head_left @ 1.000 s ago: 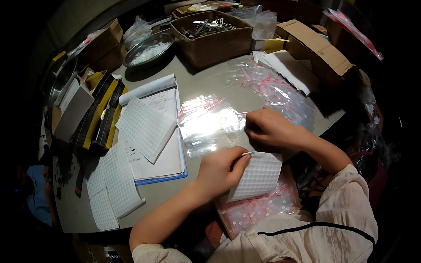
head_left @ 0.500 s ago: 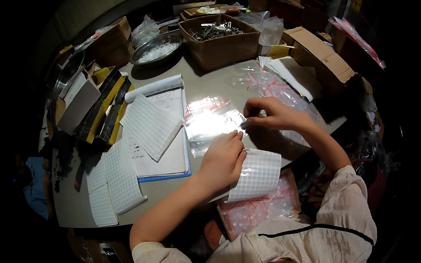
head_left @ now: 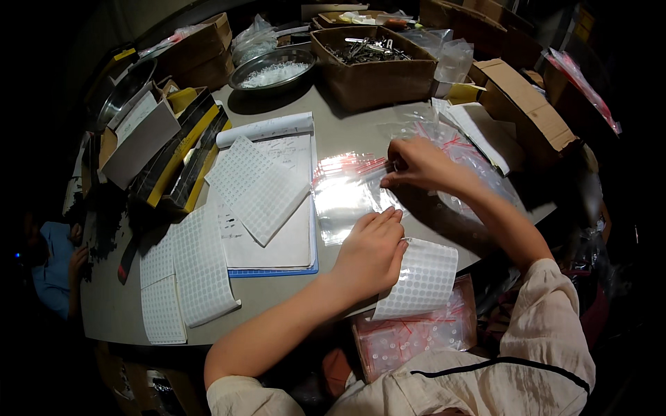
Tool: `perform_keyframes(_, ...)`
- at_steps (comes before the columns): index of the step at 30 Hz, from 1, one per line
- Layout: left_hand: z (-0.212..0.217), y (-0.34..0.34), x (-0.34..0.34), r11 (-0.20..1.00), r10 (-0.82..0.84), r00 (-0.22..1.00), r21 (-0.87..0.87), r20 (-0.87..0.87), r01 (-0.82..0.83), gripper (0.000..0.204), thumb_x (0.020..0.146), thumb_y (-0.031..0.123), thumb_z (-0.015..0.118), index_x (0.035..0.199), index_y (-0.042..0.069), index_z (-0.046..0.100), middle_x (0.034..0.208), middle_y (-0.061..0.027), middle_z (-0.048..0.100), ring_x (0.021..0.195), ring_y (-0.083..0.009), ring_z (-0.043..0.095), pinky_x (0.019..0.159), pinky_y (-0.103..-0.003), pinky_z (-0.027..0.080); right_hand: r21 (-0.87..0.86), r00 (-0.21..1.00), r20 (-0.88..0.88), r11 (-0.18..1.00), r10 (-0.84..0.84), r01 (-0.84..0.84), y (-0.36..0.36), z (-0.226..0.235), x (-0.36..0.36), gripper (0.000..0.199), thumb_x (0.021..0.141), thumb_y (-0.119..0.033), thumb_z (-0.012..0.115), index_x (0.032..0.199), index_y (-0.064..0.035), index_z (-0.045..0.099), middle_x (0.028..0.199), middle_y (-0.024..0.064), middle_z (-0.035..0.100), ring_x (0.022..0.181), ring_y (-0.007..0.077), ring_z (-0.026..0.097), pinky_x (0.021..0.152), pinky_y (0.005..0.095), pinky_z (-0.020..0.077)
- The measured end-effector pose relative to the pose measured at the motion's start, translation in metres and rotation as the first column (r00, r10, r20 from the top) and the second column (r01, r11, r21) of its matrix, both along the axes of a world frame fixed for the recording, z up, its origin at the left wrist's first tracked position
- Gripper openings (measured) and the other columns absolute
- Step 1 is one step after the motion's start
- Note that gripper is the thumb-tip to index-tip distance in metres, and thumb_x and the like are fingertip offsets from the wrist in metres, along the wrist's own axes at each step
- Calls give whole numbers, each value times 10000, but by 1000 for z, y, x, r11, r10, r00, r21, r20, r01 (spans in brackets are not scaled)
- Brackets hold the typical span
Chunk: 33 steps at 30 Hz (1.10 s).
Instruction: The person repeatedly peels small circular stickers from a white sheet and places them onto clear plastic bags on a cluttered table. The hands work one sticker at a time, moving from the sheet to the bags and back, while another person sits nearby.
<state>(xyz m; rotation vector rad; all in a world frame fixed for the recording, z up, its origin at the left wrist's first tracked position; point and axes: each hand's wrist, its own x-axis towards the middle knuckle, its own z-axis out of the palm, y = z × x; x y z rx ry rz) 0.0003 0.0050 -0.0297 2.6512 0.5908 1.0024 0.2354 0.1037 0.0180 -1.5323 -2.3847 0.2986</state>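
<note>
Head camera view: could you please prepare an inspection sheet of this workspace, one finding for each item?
Surface: grey table, partly covered.
Work items: clear zip bags lying flat, with glare; white sheet of round stickers across the near table edge.
Clutter: blue clipboard, metal bowl of white pieces, cardboard box of metal parts.
Hands: left hand beside the sheet, fingertips at the bags; right hand at their right side, grip unclear.
Cables: nothing seen.
Surroundings: dark; person in blue at left.

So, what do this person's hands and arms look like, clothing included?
The left hand and right hand are gloveless. The forearms are bare below loose, creased, cream sleeves. A thin black strip crosses the matching top.
</note>
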Motion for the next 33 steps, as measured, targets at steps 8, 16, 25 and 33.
perform_keyframes(8,3,5,-4,998,-23,998,-68,-57,19,156,904,78,670,998,-42,635,1257,-288,683,1274,-395,620,1127,-475,419,-8,989,3,989,145,-145,13,-6,-7,271,909,-221,797,1011,-8,662,946,157,668,874,343,651,726,432,499)
perform_keyframes(16,1,8,2,997,-42,995,-57,88,47,134,890,66,694,964,-35,644,1215,-288,682,1246,-427,612,1111,-492,436,138,965,-91,962,247,-234,-21,-11,15,500,848,151,579,1314,-24,630,1254,171,621,1024,362,642,887,409,529)
perform_keyframes(25,-12,13,-2,999,39,999,-30,-18,-40,189,898,95,681,992,-67,662,1282,-322,656,1277,-467,584,1119,-504,447,19,943,-332,1000,22,-17,-42,9,37,752,743,217,516,1442,-61,542,1289,141,556,1023,256,619,902,363,528)
perform_keyframes(33,-2,12,-4,998,56,998,13,16,-56,153,909,108,684,967,-33,683,1230,-265,699,1208,-426,634,1050,-480,479,531,980,62,837,-191,130,-46,17,58,617,744,140,636,1333,-37,585,1323,189,580,1186,391,604,1013,456,506)
